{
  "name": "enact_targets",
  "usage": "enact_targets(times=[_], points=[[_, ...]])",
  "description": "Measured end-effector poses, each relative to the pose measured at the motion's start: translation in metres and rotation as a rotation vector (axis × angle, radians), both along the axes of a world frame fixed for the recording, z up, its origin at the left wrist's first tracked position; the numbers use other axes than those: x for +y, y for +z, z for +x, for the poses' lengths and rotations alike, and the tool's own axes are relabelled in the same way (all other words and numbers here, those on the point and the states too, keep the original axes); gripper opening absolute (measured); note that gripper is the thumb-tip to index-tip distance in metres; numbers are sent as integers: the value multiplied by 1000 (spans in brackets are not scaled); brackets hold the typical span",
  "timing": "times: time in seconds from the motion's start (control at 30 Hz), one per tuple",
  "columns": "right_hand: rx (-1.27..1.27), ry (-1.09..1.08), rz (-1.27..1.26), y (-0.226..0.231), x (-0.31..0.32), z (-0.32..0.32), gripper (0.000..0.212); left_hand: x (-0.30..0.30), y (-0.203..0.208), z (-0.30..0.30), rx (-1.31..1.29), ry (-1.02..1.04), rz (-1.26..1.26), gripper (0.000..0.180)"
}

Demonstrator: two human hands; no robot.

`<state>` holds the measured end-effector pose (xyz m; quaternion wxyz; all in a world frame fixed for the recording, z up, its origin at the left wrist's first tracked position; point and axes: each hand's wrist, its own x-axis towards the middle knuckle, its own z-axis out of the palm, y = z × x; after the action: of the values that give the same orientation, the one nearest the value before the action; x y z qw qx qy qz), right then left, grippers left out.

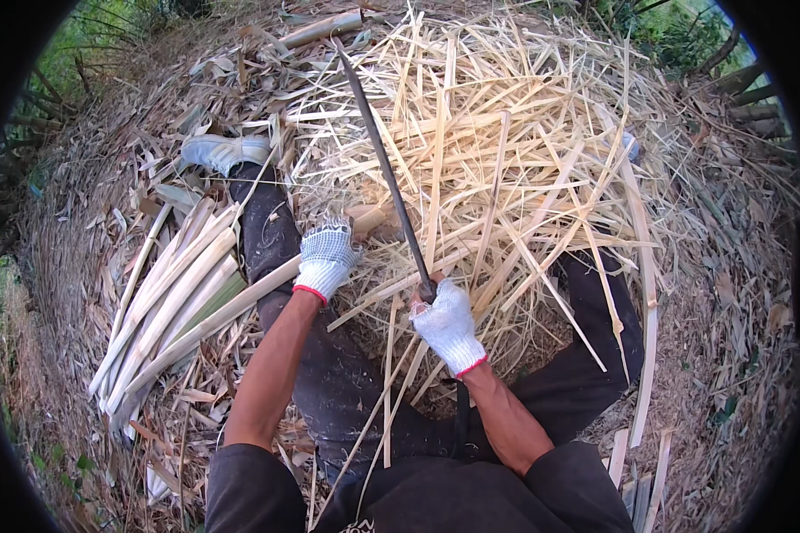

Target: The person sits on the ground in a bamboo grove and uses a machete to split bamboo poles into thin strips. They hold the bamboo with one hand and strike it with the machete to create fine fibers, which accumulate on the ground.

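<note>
My left hand [326, 256], in a white knitted glove with a dotted back, is closed around a long pale bamboo strip [218, 320]. The strip runs from the lower left across my left thigh, and its far end [369, 220] sticks out past my knuckles. In my right hand [447, 329], also gloved in white, is the handle of a machete [378, 147]. Its long, dark, narrow blade points up and slightly left, standing apart from the strip. My fingers wrap the handle, most of which they hide.
A large heap of thin bamboo slivers [507, 115] spreads between and over my legs. Several split bamboo lengths [173, 280] lie bundled on the left beside my leg. My left shoe [227, 153] rests among dry leaves. A bamboo pole [320, 29] lies at the back.
</note>
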<state>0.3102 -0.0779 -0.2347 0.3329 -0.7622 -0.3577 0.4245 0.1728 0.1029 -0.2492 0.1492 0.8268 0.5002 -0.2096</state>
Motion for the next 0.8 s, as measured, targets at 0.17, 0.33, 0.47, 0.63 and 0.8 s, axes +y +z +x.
enact_targets(times=[0.17,0.33,0.47,0.63,0.8], points=[[-43,153,-293,-44,-20,5,31,-3,-4,-1,24,40,-19,47],[-64,40,-52,-9,-4,1,30,1,-9,-4,4,15,-7,41],[1,68,-146,-29,-11,5,29,1,-1,5,-24,43,-27,39],[-16,168,-260,-53,-24,10,21,1,-4,-2,-95,38,-13,42],[322,74,-261,-70,-29,14,16,1,-30,-69,-554,303,343,44]])
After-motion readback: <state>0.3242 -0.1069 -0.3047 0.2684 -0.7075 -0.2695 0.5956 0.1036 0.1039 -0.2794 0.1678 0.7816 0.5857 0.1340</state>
